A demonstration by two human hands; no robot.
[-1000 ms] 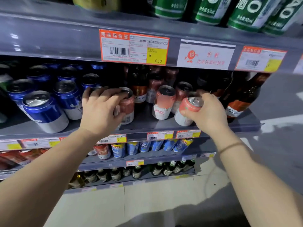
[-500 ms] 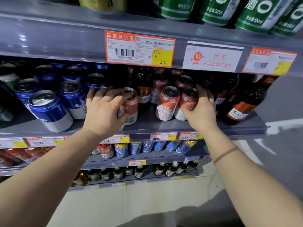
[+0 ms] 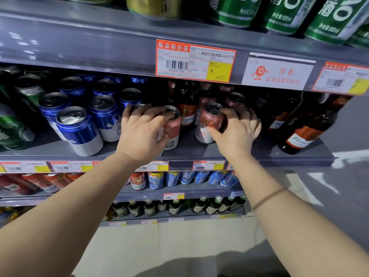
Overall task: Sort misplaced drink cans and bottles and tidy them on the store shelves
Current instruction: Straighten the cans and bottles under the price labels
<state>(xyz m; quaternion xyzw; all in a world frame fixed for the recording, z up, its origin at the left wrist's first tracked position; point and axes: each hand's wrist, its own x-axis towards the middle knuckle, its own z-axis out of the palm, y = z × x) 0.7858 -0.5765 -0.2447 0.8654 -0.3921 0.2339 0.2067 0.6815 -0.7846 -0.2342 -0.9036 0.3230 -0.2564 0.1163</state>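
Both my hands reach onto the middle grey shelf (image 3: 219, 151). My left hand (image 3: 142, 130) is wrapped over the top and side of a pink-red can (image 3: 172, 134) standing near the shelf front. To its right, my right hand (image 3: 236, 132) grips another pink-red can (image 3: 209, 121), thumb on its front, fingers behind it. More cans of the same kind (image 3: 234, 99) stand further back, and a brown bottle (image 3: 186, 105) stands between the two held cans.
Blue-and-white cans (image 3: 79, 130) fill the shelf to the left, green cans (image 3: 12, 128) at the far left. Brown bottles (image 3: 307, 128) lean at the right end. Green cans (image 3: 287, 15) sit on the shelf above, more cans and bottles on the shelves below.
My right hand set its can back among the pink-red cans, then shifted left onto the front can. My left hand stayed on its can. The camera moved closer.
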